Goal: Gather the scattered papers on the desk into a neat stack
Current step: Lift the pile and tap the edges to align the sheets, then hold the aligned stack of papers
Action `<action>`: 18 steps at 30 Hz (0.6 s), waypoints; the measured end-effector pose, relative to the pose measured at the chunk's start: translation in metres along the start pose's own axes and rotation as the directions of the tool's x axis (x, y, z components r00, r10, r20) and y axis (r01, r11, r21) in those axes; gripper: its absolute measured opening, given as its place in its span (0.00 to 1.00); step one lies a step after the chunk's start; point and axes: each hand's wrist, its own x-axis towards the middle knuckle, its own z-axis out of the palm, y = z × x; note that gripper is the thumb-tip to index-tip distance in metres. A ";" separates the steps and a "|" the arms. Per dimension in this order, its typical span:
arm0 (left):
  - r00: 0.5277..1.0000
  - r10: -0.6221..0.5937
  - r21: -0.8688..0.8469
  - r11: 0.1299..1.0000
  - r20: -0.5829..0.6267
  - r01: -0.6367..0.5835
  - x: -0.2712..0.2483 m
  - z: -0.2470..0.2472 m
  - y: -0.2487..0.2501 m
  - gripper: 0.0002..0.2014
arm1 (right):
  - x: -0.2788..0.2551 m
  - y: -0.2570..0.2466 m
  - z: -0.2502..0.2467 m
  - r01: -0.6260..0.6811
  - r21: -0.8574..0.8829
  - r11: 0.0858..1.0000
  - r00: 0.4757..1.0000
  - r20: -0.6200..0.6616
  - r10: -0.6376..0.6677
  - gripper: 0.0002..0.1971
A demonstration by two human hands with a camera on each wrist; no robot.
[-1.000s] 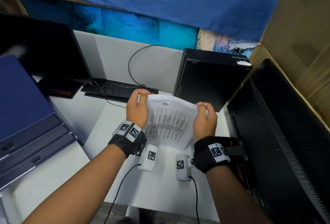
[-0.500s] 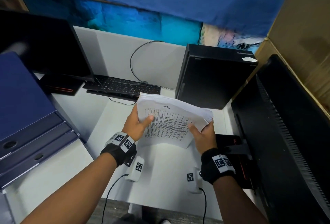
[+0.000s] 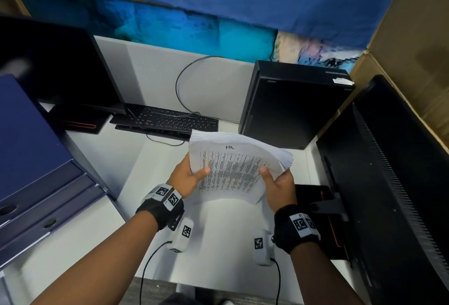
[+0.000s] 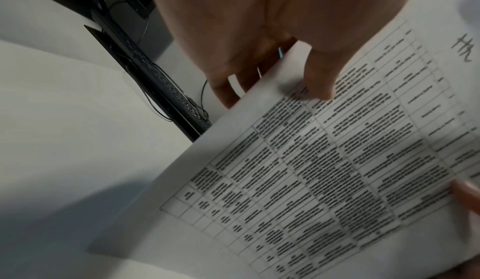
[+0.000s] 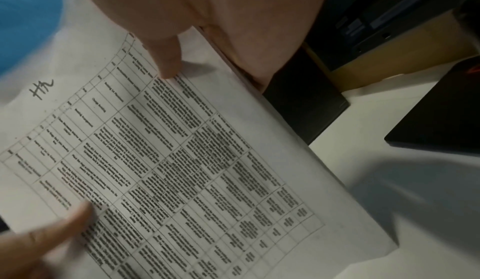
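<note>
A thick stack of white papers (image 3: 233, 171), its top sheet a printed table with a handwritten mark, is held above the white desk (image 3: 218, 244), tilted and bowed. My left hand (image 3: 188, 178) grips its left edge, thumb on top and fingers beneath. My right hand (image 3: 277, 183) grips the right edge the same way. In the left wrist view the thumb presses the stack (image 4: 324, 170) near its edge. From the right wrist the stack (image 5: 182, 160) fills the picture, and its near corner hangs over the desk.
A black keyboard (image 3: 165, 122) and cable lie behind the papers. A black computer tower (image 3: 291, 105) stands at the back right, a monitor (image 3: 388, 183) on the right, another monitor (image 3: 53, 68) at the back left. Blue drawers (image 3: 36, 171) sit on the left.
Both hands turned from gripping the stack upright to holding it flatter by its sides, thumbs on top; it has tipped back and bowed, and the hands moved slightly toward me.
</note>
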 end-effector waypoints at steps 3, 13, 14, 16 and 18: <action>0.999 -0.017 0.029 0.999 0.033 0.016 0.000 0.000 -0.006 0.35 | 0.001 -0.003 0.003 0.003 -0.002 1.000 1.000 -0.022 -0.003 0.13; 0.986 -0.082 0.069 0.995 0.142 0.072 -0.013 -0.015 -0.024 0.20 | 0.019 -0.063 -0.007 0.156 0.202 0.967 0.987 -0.082 -0.142 0.11; 0.987 -0.087 0.074 0.994 0.133 0.077 -0.018 -0.016 -0.028 0.20 | 0.021 -0.065 -0.006 0.161 0.218 0.963 0.986 -0.079 -0.147 0.12; 0.992 -0.098 0.057 0.994 0.081 0.093 -0.031 -0.017 -0.034 0.23 | 0.022 -0.065 -0.005 0.153 0.254 0.955 0.988 -0.072 -0.139 0.13; 0.995 -0.095 0.014 0.995 0.001 0.095 -0.044 -0.018 -0.039 0.28 | 0.021 -0.065 -0.003 0.140 0.292 0.946 0.990 -0.046 -0.132 0.13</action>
